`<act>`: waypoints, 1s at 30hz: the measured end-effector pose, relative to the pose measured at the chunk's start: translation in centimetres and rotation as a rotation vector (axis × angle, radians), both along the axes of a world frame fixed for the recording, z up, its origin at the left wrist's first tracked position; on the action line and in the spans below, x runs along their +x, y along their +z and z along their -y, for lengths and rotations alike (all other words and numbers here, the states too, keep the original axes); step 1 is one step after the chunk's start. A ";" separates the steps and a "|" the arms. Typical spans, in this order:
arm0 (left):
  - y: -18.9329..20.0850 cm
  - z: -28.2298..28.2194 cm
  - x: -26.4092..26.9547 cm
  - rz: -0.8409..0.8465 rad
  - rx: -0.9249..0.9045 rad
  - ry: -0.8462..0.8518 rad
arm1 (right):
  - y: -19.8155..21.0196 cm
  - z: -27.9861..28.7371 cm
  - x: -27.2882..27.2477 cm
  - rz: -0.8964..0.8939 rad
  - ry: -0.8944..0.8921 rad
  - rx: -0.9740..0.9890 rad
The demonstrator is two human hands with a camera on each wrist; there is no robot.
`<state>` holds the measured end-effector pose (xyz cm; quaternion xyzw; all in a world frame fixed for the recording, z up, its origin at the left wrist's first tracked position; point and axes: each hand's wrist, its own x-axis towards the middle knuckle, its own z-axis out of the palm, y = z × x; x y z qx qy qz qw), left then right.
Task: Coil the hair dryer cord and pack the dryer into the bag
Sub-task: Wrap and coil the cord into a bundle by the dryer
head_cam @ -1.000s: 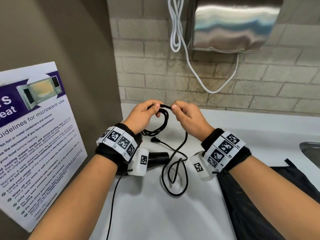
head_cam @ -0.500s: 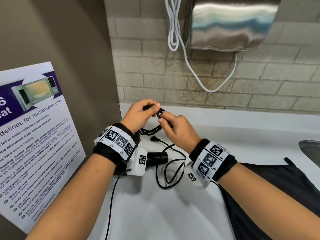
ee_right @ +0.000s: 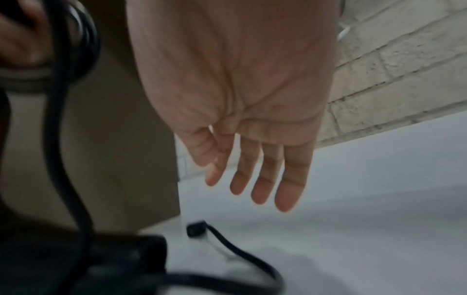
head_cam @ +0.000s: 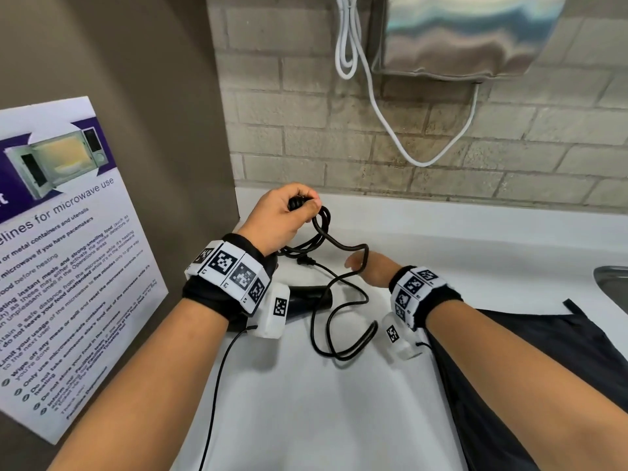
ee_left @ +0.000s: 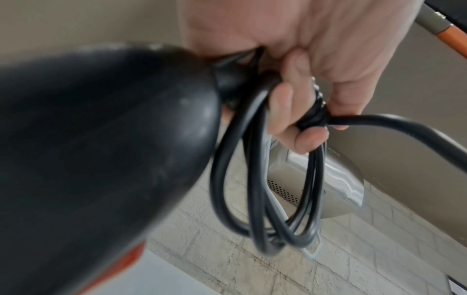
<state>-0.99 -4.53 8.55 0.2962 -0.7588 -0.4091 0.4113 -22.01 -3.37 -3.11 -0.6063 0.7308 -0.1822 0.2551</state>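
Black cord (head_cam: 326, 232) partly coiled, loops clenched in left hand (head_cam: 278, 219) above the dryer (head_cam: 311, 297) lying on the counter (head_cam: 339, 419); right hand (ee_right: 242, 99) released, fingers straight, just right of the dryer. Better to gather slack right of the dryer in even loops, plug (head_cam: 303, 261) last; bag (head_cam: 543, 351) waiting further right.

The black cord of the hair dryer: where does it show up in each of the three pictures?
Head: the black cord runs from the left hand at centre down onto the counter.
Left wrist: loops hang at centre from the curled fingers.
Right wrist: one strand down the left edge, the plug on the counter at lower centre.
Shared landmark: the brick wall.
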 end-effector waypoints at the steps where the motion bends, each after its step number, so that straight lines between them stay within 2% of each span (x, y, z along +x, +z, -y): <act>1: 0.0 0.0 0.0 0.004 -0.004 0.001 | -0.9 0.3 0.0 -0.027 0.012 0.073; 7: -0.1 0.1 0.0 0.036 -0.020 -0.006 | -2.5 1.3 1.8 0.012 0.009 0.297; 10: -0.2 0.1 0.0 0.038 -0.015 -0.020 | -3.5 1.8 2.3 0.026 -0.034 0.301; 13: -0.1 0.1 -0.1 0.026 -0.004 -0.018 | -3.3 2.0 2.3 0.079 -0.123 0.182; 17: -0.1 0.1 -0.1 0.023 -0.009 -0.001 | 0.3 1.4 2.5 0.164 -0.168 -0.079; 21: 0.0 0.3 -0.1 0.018 0.006 0.013 | 3.4 0.7 2.1 0.095 -0.190 -0.266; 25: 0.1 0.4 -0.3 0.021 0.021 0.055 | 6.1 -1.1 2.3 0.415 -0.171 -0.434; 30: 0.5 0.1 -0.5 0.030 0.032 0.104 | 8.2 -3.8 3.2 0.309 -0.104 -0.648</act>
